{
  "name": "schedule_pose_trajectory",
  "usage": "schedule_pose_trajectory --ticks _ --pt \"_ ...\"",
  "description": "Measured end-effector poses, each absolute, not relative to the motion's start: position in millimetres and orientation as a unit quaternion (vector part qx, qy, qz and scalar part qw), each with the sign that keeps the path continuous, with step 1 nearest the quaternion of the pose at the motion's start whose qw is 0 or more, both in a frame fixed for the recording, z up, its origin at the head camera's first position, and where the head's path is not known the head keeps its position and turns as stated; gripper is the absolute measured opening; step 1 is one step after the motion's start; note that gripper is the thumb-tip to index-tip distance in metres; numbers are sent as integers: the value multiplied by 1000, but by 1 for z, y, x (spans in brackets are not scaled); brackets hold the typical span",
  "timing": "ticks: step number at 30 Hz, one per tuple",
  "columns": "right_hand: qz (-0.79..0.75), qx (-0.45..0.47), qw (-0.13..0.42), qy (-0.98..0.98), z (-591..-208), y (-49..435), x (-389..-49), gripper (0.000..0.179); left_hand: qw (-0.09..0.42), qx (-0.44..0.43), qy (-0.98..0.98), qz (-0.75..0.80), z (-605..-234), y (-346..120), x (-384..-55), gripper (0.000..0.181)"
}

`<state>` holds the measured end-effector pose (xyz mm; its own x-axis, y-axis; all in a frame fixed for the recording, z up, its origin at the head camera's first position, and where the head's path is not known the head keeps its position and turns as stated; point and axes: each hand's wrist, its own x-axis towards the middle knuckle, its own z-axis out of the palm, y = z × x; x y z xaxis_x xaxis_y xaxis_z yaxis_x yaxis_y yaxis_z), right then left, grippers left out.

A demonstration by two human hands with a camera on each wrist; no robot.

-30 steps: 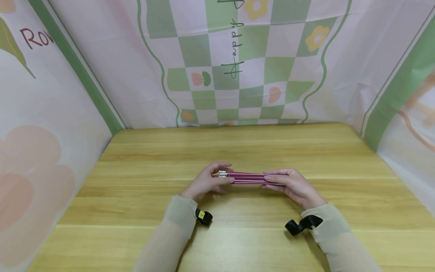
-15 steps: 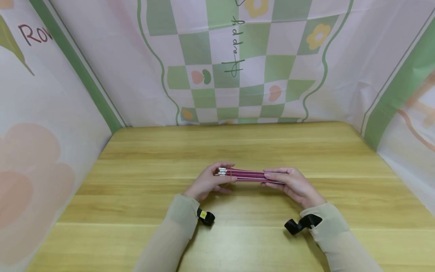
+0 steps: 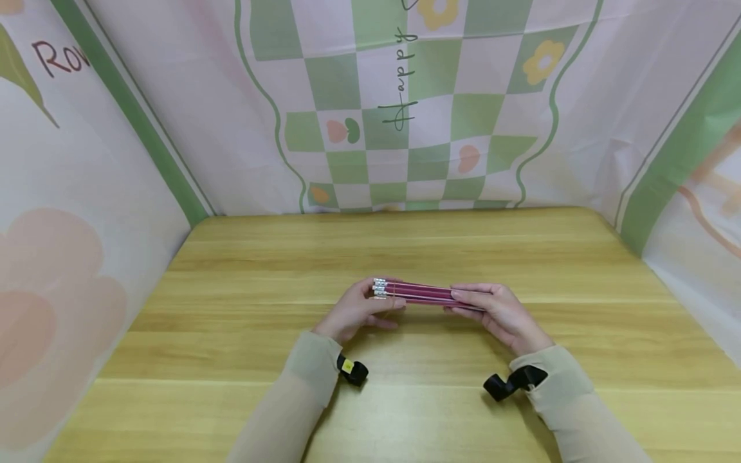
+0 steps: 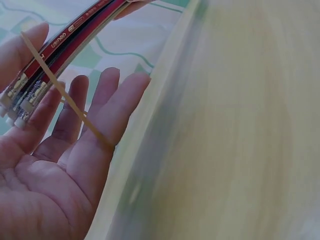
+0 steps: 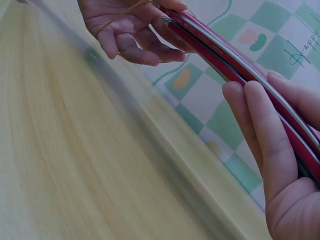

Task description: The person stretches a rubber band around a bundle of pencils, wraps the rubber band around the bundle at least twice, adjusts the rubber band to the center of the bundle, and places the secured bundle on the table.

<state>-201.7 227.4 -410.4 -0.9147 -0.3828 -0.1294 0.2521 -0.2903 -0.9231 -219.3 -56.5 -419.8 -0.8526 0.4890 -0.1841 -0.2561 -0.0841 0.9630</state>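
A bundle of several dark-red pencils is held above the table, metal ferrules and white eraser ends to the left. My right hand grips its far end, thumb on the near side and fingers underneath, as the right wrist view shows. Around the eraser end, my left hand has its fingers spread, with the thumb and index finger on opposite sides of the pencils. A thin tan rubber band stretches from the left thumb across to the little finger, passing over the pencils near their ferrules.
Below the hands lies a wood-grain table. A green-and-white checked cloth hangs behind its far edge, with more printed cloth at both sides. Black wrist devices sit at both sleeve cuffs.
The eraser end has risen slightly within the left hand, so more ferrules show and the bundle slants down to the right. The left hand has shifted a little to the right; the right grip holds.
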Motion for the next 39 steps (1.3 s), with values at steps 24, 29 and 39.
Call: schedule_pose_trajectory --ticks 24,29,39 --pt "-826 -25 145 544 -408 221 -201 25 261 102 601 749 -417 -49 -215 36" --pt "-845 -17 128 519 -409 219 -201 26 262 98 606 745 -418 -43 -213 37" --pt "-855 5 100 509 -412 214 -200 23 267 89 600 749 -420 -29 -203 42"
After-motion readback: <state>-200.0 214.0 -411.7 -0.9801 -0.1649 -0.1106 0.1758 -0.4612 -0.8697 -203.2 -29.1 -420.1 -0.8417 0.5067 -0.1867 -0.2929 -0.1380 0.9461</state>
